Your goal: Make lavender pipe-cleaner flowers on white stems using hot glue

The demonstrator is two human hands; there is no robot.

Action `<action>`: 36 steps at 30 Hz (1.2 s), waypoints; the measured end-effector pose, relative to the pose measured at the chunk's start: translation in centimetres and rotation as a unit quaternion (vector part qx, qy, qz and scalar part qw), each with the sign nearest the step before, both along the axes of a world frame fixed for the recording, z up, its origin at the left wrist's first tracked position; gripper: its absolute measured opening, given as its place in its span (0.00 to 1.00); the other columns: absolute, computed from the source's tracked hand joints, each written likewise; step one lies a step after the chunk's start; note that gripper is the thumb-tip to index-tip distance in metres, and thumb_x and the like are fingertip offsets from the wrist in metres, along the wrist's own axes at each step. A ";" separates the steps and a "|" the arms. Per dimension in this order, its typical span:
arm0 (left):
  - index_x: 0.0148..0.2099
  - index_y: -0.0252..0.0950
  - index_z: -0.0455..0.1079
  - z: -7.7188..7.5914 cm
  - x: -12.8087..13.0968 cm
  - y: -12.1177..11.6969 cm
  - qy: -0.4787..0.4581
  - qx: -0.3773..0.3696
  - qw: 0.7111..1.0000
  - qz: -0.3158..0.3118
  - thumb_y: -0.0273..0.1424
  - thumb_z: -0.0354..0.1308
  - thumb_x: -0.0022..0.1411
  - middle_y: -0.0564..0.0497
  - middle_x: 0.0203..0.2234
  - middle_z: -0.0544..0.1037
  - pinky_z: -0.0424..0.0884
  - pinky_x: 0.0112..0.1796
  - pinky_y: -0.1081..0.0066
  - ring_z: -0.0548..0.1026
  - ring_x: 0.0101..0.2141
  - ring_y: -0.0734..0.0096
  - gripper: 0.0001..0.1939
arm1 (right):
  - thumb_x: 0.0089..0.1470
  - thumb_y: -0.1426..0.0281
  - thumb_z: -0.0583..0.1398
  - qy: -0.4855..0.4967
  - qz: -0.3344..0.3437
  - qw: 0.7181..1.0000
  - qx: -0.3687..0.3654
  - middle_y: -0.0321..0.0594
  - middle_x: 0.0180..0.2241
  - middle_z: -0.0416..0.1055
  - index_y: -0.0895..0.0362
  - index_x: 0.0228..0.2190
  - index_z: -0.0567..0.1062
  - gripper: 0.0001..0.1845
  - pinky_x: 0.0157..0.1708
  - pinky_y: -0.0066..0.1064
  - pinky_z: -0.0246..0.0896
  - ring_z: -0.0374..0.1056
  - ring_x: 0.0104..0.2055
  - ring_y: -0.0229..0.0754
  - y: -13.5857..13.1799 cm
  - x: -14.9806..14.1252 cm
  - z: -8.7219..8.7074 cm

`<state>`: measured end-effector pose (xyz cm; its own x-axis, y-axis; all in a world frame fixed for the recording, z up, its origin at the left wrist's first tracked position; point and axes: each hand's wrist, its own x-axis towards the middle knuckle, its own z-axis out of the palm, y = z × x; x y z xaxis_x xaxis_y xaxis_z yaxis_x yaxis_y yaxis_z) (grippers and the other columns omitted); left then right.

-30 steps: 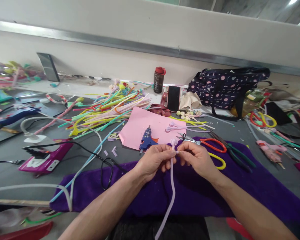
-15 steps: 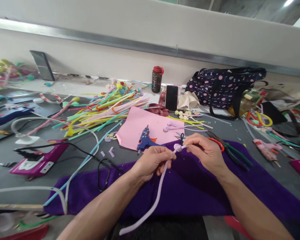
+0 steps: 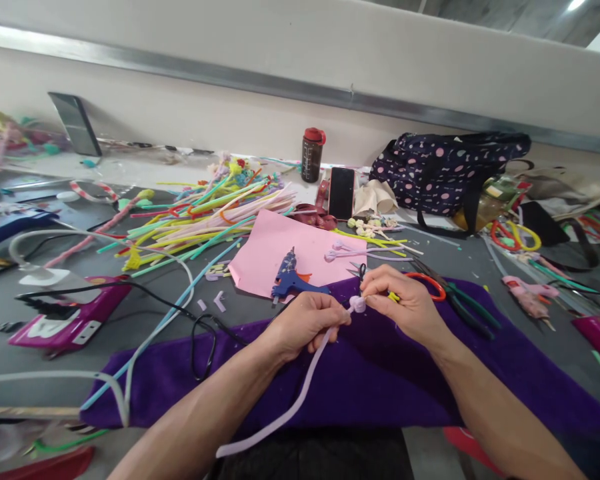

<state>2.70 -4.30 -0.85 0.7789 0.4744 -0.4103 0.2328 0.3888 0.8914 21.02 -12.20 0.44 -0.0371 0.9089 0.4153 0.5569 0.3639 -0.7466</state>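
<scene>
My left hand [image 3: 313,321] is closed in a pinch on a lilac pipe cleaner [image 3: 300,400], just below its coiled head. The long free end hangs down toward my lap. At the right side of the coiled lilac head [image 3: 357,304], the thumb and fingertips of my right hand [image 3: 397,300] are pinched together on it. A small yellow bit [image 3: 393,297] shows by the right fingers; I cannot tell whether it is held. Beneath both hands spreads a purple cloth [image 3: 380,380]. Behind the left hand, a blue glue gun [image 3: 293,280] lies on a pink sheet [image 3: 260,247].
Green-handled pliers [image 3: 473,310] and red-handled scissors [image 3: 433,283] lie beyond my right hand. Many coloured pipe cleaners [image 3: 200,233] are heaped at the back left. A power strip [image 3: 75,313] with cables sits left. A bottle [image 3: 312,157], phone [image 3: 341,193] and patterned bag [image 3: 430,173] stand behind.
The right fingertips have come in closer to the coiled head, covering the short end that stuck out rightward. The pipe cleaner's free end has swung slightly left. The yellow bit now shows.
</scene>
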 end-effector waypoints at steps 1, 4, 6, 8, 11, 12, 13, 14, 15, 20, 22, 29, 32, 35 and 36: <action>0.27 0.32 0.67 0.0 0.0 0.0 -0.001 0.002 1.000 -0.002 0.33 0.57 0.51 0.59 0.11 0.67 0.49 0.10 0.82 0.56 0.08 0.86 0.08 | 0.53 0.74 0.58 -0.002 0.001 1.000 -0.001 0.40 0.32 0.69 0.55 0.28 0.73 0.05 0.39 0.35 0.61 0.66 0.37 0.42 0.0 0.0 0.0; 0.27 0.32 0.68 -0.1 0.0 0.0 -0.003 0.009 1.000 -0.003 0.34 0.57 0.51 0.59 0.10 0.67 0.49 0.10 0.82 0.56 0.08 0.86 0.08 | 0.52 0.74 0.58 -0.011 0.005 1.000 -0.002 0.40 0.32 0.69 0.56 0.27 0.73 0.05 0.38 0.34 0.61 0.66 0.36 0.41 0.1 -0.1 0.0; 0.27 0.32 0.68 -0.1 0.0 -0.1 -0.002 0.016 1.000 -0.001 0.34 0.57 0.51 0.58 0.10 0.67 0.49 0.10 0.82 0.56 0.08 0.86 0.09 | 0.52 0.74 0.58 -0.017 0.008 1.000 -0.006 0.40 0.32 0.68 0.56 0.27 0.73 0.05 0.38 0.34 0.60 0.66 0.36 0.41 0.0 -0.1 0.0; 0.27 0.33 0.68 -0.1 0.0 -0.1 0.005 0.029 1.000 0.002 0.34 0.57 0.50 0.59 0.11 0.66 0.49 0.11 0.82 0.56 0.08 0.85 0.09 | 0.52 0.75 0.58 -0.021 0.011 1.000 -0.012 0.39 0.32 0.68 0.56 0.27 0.73 0.05 0.37 0.33 0.60 0.66 0.36 0.41 0.0 -0.2 0.1; 0.27 0.33 0.68 0.0 0.0 -0.2 0.024 0.055 0.998 0.005 0.35 0.58 0.50 0.59 0.11 0.66 0.49 0.11 0.81 0.56 0.08 0.85 0.09 | 0.52 0.76 0.58 -0.027 0.010 0.999 -0.017 0.39 0.32 0.67 0.56 0.27 0.73 0.06 0.37 0.33 0.60 0.66 0.35 0.40 -0.1 -0.3 0.2; 0.27 0.33 0.68 0.1 0.0 -0.2 0.030 0.063 0.998 0.006 0.35 0.57 0.50 0.59 0.11 0.66 0.49 0.11 0.81 0.56 0.08 0.85 0.09 | 0.51 0.77 0.58 -0.029 0.010 0.999 -0.016 0.39 0.31 0.67 0.56 0.26 0.73 0.06 0.37 0.33 0.60 0.65 0.35 0.40 -0.2 -0.3 0.2; 0.27 0.33 0.68 0.1 0.1 -0.3 0.036 0.070 0.997 0.005 0.35 0.57 0.50 0.59 0.11 0.66 0.49 0.11 0.81 0.56 0.09 0.85 0.09 | 0.51 0.77 0.58 -0.033 0.010 0.999 -0.016 0.38 0.31 0.67 0.56 0.26 0.72 0.06 0.37 0.33 0.60 0.65 0.35 0.40 -0.2 -0.3 0.2; 0.27 0.33 0.67 0.2 0.1 -0.3 0.042 0.077 0.996 0.004 0.35 0.57 0.50 0.59 0.11 0.66 0.49 0.11 0.81 0.55 0.09 0.85 0.09 | 0.51 0.77 0.57 -0.037 0.009 0.999 -0.015 0.38 0.31 0.67 0.56 0.26 0.72 0.06 0.37 0.33 0.60 0.65 0.35 0.40 -0.2 -0.4 0.2; 0.27 0.33 0.67 0.2 0.1 -0.3 0.049 0.083 0.995 0.003 0.35 0.57 0.50 0.59 0.11 0.66 0.48 0.11 0.81 0.55 0.09 0.85 0.09 | 0.51 0.77 0.57 -0.043 0.008 0.999 -0.014 0.38 0.30 0.68 0.56 0.26 0.72 0.06 0.36 0.33 0.60 0.65 0.34 0.40 -0.2 -0.4 0.2; 0.27 0.34 0.68 0.2 0.1 -0.4 0.079 0.115 0.990 0.006 0.35 0.57 0.49 0.60 0.10 0.65 0.46 0.11 0.80 0.53 0.09 0.85 0.09 | 0.51 0.76 0.57 -0.084 0.000 0.996 -0.001 0.39 0.29 0.68 0.56 0.26 0.72 0.06 0.35 0.34 0.61 0.66 0.34 0.41 -0.3 -0.6 0.3; 0.27 0.34 0.68 0.1 0.1 -0.4 0.077 0.122 0.990 0.005 0.36 0.57 0.49 0.60 0.10 0.65 0.45 0.11 0.79 0.53 0.09 0.84 0.09 | 0.52 0.76 0.57 -0.108 0.005 0.994 0.004 0.39 0.30 0.69 0.56 0.27 0.72 0.06 0.35 0.34 0.61 0.66 0.34 0.41 -0.3 -0.7 0.4; 0.24 0.32 0.69 -0.8 0.2 -0.4 0.012 0.135 0.990 0.025 0.31 0.58 0.47 0.57 0.14 0.67 0.55 0.18 0.78 0.62 0.16 0.80 0.07 | 0.55 0.74 0.55 -0.186 0.030 0.982 0.029 0.41 0.32 0.70 0.55 0.29 0.72 0.07 0.37 0.35 0.61 0.66 0.36 0.42 -0.3 -0.4 0.4; 0.24 0.33 0.69 -1.1 0.2 -0.4 0.009 0.139 0.990 0.023 0.32 0.58 0.48 0.57 0.14 0.67 0.55 0.19 0.78 0.62 0.16 0.80 0.07 | 0.56 0.73 0.55 -0.207 0.031 0.977 0.029 0.41 0.33 0.70 0.55 0.29 0.72 0.06 0.37 0.36 0.61 0.65 0.36 0.42 -0.3 -0.3 0.4; 0.24 0.33 0.69 -1.2 0.2 -0.4 0.008 0.142 0.990 0.017 0.32 0.58 0.48 0.57 0.14 0.66 0.55 0.18 0.78 0.62 0.16 0.80 0.07 | 0.55 0.74 0.55 -0.225 0.031 0.973 0.030 0.42 0.33 0.71 0.56 0.29 0.72 0.06 0.38 0.36 0.59 0.65 0.36 0.42 -0.3 -0.2 0.4; 0.24 0.33 0.69 -1.1 0.2 -0.4 0.007 0.141 0.990 0.016 0.32 0.58 0.48 0.57 0.14 0.66 0.55 0.18 0.78 0.62 0.16 0.80 0.07 | 0.55 0.74 0.55 -0.229 0.033 0.972 0.030 0.42 0.33 0.71 0.56 0.29 0.72 0.06 0.38 0.35 0.59 0.65 0.36 0.42 -0.2 -0.2 0.4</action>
<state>2.87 -4.69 -2.00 0.7571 0.5955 -0.2686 0.2378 0.1317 0.9624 20.85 -12.45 0.88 -0.2876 0.8726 0.3947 0.7999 0.4455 -0.4021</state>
